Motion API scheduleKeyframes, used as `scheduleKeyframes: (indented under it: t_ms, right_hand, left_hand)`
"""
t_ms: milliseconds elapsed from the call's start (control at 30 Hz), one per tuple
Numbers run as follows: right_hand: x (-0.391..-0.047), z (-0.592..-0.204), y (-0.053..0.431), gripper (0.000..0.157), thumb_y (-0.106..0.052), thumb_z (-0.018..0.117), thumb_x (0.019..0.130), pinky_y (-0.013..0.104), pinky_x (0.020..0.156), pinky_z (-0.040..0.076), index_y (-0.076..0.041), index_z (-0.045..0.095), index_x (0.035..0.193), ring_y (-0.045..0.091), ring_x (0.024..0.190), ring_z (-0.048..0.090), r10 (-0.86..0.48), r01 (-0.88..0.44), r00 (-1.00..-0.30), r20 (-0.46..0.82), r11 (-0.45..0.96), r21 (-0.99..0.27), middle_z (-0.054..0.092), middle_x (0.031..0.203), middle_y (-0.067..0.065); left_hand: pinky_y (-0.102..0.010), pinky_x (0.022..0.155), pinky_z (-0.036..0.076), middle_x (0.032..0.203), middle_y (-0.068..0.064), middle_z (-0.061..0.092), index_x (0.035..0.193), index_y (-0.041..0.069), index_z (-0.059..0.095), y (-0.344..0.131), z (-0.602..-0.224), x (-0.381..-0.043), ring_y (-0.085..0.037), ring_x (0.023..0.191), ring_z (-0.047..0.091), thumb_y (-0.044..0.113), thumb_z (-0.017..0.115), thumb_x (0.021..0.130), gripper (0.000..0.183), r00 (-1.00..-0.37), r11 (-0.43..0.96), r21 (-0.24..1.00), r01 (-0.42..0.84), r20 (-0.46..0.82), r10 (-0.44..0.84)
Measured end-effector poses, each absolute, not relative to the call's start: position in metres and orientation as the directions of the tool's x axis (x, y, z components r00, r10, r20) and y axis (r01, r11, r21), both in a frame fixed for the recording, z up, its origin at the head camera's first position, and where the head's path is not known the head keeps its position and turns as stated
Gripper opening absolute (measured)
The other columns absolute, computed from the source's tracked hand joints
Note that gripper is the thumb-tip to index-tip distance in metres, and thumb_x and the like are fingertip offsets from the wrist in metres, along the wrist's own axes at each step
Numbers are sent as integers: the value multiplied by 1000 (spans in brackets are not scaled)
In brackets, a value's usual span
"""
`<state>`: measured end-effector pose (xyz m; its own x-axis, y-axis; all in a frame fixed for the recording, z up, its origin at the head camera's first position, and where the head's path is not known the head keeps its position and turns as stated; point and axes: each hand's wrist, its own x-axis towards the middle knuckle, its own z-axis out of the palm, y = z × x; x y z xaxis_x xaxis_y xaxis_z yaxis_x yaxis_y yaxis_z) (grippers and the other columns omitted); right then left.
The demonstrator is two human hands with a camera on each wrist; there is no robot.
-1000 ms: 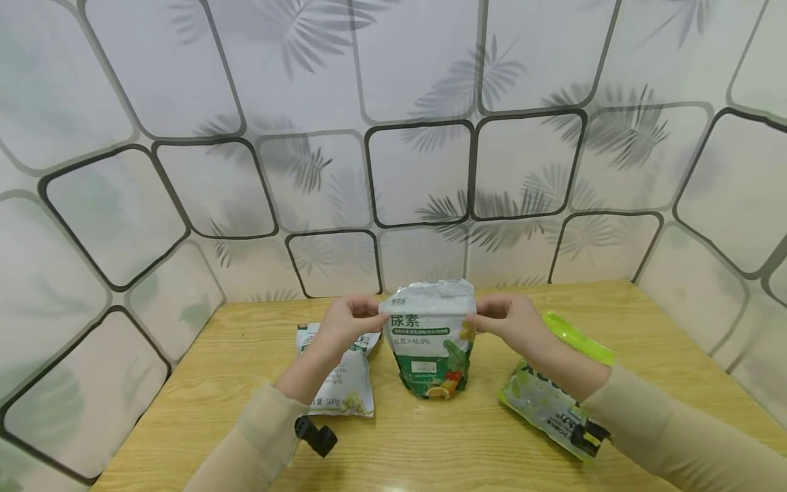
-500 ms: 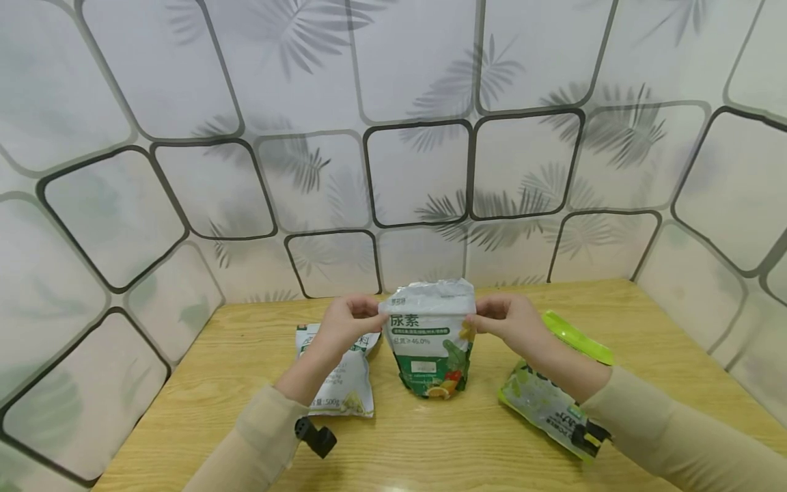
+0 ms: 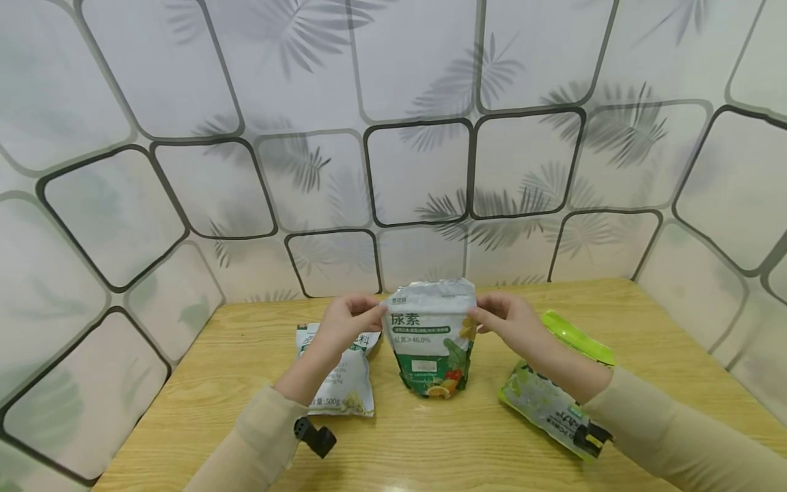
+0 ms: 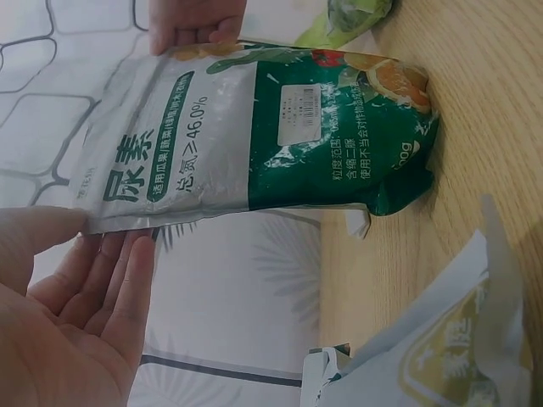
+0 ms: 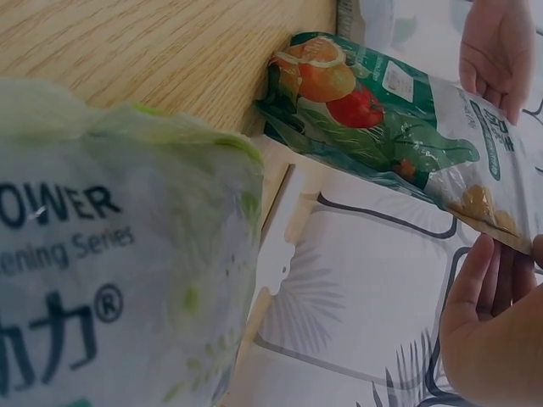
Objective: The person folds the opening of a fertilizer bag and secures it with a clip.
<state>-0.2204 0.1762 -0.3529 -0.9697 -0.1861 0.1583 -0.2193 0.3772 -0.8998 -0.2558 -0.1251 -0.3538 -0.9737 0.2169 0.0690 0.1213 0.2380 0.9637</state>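
Note:
A white and green pouch of urea fertilizer (image 3: 424, 348) stands upright on the wooden table, its crimped silver top edge upward. My left hand (image 3: 346, 326) pinches the pouch's upper left side between thumb and fingers. On the opposite side, my right hand (image 3: 515, 321) pinches the upper right edge. In the left wrist view the left thumb (image 4: 51, 227) lies on the front of the pouch, the fingers behind it. The right wrist view shows the right hand (image 5: 501, 348) at the pouch's edge, partly cut off by the frame.
A white 500 g fertilizer bag (image 3: 344, 383) lies to the left, partly behind the left arm. Under the right forearm is a green and grey pouch (image 3: 547, 403) with a bright green top. A black camera mount (image 3: 315, 437) sits at the left wrist. Patterned curtain (image 3: 418, 178) encloses the table (image 3: 418, 451).
Both thumbs have shifted slightly upward on the pouch's edges. The pouch itself stays in nearly the same place, and the other bags have not moved.

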Motion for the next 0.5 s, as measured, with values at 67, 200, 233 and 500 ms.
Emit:
scheduleKeyframes:
  t_ms: [67, 200, 233, 500]
  right_hand:
    - [-221, -353, 176, 30, -16, 60, 110, 24, 85, 63, 9, 66, 126, 5, 94, 69, -185, -219, -970, 160, 364, -905, 74, 115, 17]
    - [-221, -353, 176, 31, -16, 60, 110, 27, 86, 64, 9, 65, 129, 2, 94, 69, -188, -233, -966, 178, 339, -911, 73, 117, 18]
    - [-221, -353, 176, 31, -15, 60, 110, 28, 86, 64, 9, 65, 130, 2, 93, 69, -187, -238, -965, 183, 334, -912, 73, 117, 18]
    - [-221, -353, 175, 39, -10, 63, 108, 28, 82, 65, 9, 55, 141, 2, 89, 69, -169, -257, -963, 211, 328, -909, 72, 118, 24]
  left_hand:
    - [-43, 93, 66, 97, -5, 75, 113, -4, 74, -125, -353, -256, -9, 81, 70, 17, 69, 105, 23, -975, 241, 964, 117, 65, 211]
    - [-41, 91, 67, 96, -6, 74, 113, -4, 75, -124, -352, -255, -10, 81, 71, 18, 69, 106, 24, -979, 248, 963, 110, 62, 194]
    - [-40, 89, 67, 96, -6, 74, 113, -4, 75, -124, -352, -255, -10, 81, 71, 18, 69, 106, 24, -980, 248, 963, 109, 63, 189]
    - [-39, 84, 67, 95, -6, 74, 113, -2, 75, -124, -352, -255, -14, 81, 73, 17, 70, 104, 22, -982, 245, 961, 126, 86, 171]
